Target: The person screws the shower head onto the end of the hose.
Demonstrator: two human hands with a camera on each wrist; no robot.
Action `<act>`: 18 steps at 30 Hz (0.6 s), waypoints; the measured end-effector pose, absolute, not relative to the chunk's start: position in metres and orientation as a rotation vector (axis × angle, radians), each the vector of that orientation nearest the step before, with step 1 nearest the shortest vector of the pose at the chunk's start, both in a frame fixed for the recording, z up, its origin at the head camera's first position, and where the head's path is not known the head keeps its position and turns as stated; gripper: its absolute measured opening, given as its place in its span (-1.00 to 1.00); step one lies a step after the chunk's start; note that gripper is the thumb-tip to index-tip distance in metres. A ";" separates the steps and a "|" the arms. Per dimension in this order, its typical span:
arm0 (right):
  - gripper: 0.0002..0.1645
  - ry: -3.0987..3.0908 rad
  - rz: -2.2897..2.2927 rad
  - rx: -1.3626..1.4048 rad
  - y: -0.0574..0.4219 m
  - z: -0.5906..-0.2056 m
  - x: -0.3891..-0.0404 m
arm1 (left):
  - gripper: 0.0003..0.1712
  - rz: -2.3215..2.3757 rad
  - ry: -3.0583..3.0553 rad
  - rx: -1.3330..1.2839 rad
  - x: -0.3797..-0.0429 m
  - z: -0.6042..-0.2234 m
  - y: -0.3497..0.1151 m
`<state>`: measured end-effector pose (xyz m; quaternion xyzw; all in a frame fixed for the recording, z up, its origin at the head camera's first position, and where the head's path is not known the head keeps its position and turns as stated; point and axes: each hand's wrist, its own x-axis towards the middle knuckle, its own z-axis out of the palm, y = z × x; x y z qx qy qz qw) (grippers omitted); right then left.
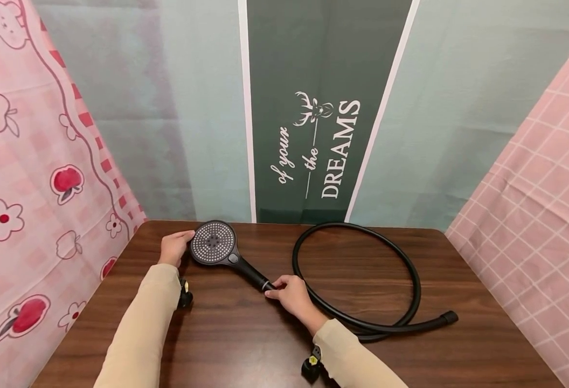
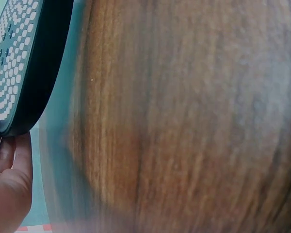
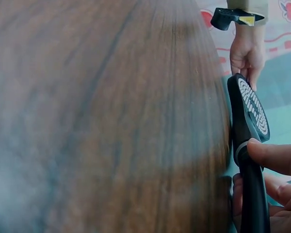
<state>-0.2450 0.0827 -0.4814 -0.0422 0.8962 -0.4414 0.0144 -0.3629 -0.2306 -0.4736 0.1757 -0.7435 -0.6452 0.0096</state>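
Note:
In the head view a black shower head (image 1: 213,242) is held over the table's left half, its pale-nozzled face upward and its handle (image 1: 250,272) pointing toward the lower right. My left hand (image 1: 174,248) holds the round head by its far left rim; the left wrist view shows fingers (image 2: 22,150) beneath that rim. My right hand (image 1: 291,295) pinches the black tube just past a silvery ring (image 3: 241,151) at the handle's lower end. Beside this hand lies a black shower hose (image 1: 415,280) in a big loop. Part of the hose is hidden behind the right forearm.
The hose's visible end fitting (image 1: 449,317) points right on the brown wooden table (image 1: 236,345). A grey-green printed cloth (image 1: 207,108) hangs along the back edge. Pink patterned cloths (image 1: 546,205) stand at both sides. Each wrist carries a small black camera (image 1: 185,295).

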 end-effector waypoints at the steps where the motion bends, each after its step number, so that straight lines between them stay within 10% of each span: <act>1: -0.75 2.788 -1.370 -0.136 0.083 -0.481 -0.245 | -0.48 -2.015 -2.323 0.548 -0.363 -0.474 -0.231; 18: -0.79 2.764 -1.305 -0.178 0.087 -0.471 -0.247 | -0.57 -1.647 -2.599 0.413 -0.362 -0.467 -0.235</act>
